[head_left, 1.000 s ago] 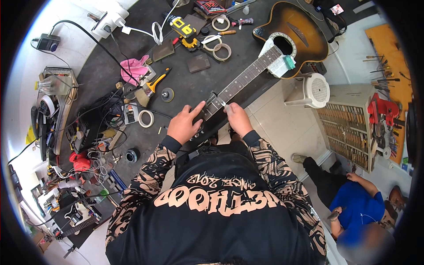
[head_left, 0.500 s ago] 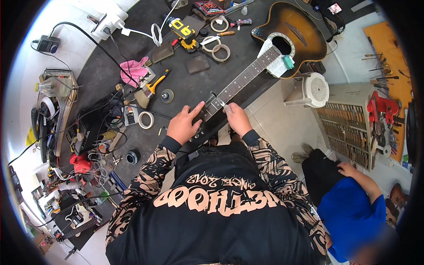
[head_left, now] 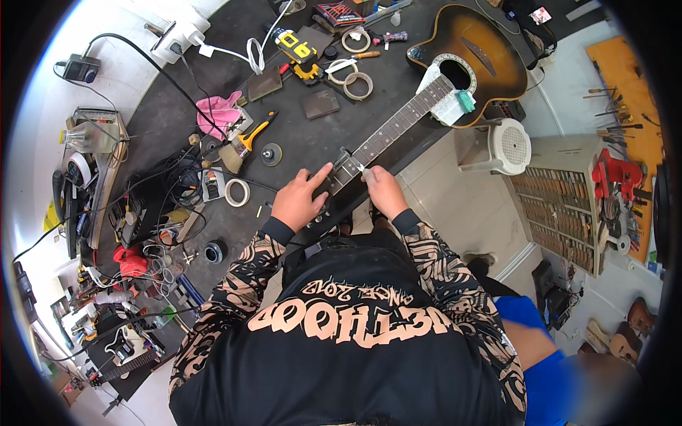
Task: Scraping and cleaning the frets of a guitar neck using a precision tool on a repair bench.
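Note:
An acoustic guitar with a brown sunburst body (head_left: 508, 46) lies across the dark bench, its fretboard (head_left: 393, 130) slanting down toward me. My left hand (head_left: 297, 200) rests at the headstock end, forefinger stretched along the neck and thumb spread apart. Closed fingertips of my right hand (head_left: 385, 192) pinch a small pale tool (head_left: 365, 172) against the near edge of the fretboard; its kind is too small to tell. A dark block-like piece (head_left: 344, 157) sits across the neck near my left forefinger. White paper and a green pad (head_left: 465, 101) cover part of the guitar top near the soundhole.
On the bench (head_left: 284, 113) are a yellow power tool (head_left: 298, 53), tape rolls (head_left: 357, 86), a brush (head_left: 233, 155), a pink cloth (head_left: 219, 113) and tangled cables. A white stool (head_left: 510, 145) stands at right beside a tool cabinet. Another person in blue (head_left: 529, 319) is close at my right.
The person in blue has shifted down and toward me, uncovering floor and guitar bodies at the right. My hands stay almost in the same place on the neck.

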Demonstrator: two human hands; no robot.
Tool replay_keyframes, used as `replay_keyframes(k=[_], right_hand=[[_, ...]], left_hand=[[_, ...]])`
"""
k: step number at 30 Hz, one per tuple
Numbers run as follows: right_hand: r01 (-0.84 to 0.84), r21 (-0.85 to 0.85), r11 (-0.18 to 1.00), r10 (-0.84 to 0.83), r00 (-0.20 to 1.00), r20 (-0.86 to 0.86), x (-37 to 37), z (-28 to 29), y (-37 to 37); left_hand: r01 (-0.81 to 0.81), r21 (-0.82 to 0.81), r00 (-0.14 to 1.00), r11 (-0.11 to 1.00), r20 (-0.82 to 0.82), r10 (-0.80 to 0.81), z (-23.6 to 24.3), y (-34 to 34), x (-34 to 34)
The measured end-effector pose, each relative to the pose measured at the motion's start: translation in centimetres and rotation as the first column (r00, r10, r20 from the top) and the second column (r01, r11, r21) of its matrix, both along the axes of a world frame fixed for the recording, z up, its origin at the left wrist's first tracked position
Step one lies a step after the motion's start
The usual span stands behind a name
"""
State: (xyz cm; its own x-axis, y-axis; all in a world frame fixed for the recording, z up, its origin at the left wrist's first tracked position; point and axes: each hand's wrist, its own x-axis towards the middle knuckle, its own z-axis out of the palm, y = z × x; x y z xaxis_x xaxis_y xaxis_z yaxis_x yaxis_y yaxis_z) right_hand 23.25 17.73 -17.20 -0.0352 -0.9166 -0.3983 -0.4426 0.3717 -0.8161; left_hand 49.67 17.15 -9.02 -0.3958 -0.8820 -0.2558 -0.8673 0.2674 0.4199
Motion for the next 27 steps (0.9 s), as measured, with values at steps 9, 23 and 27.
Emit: replay_keyframes(k=[9,23,27], right_hand=[[0.014,-0.010,1.000,-0.014,1.000,0.021,-0.2,-0.9,0.2],[0.000,0.088,0.996,-0.007,0.997,0.079,-1.2,-1.7,1.4],[-0.010,0.110,0.994,0.002,0.997,0.075,-1.5,-2.0,1.9]], left_hand=[[-0.007,-0.014,1.000,1.000,-0.011,0.007,0.0,0.2,-0.2],[0.044,0.037,0.999,0.998,0.029,-0.045,0.6,1.1,-1.1],[0.000,-0.031,1.000,1.000,-0.027,0.000,0.3,1.5,-1.1]])
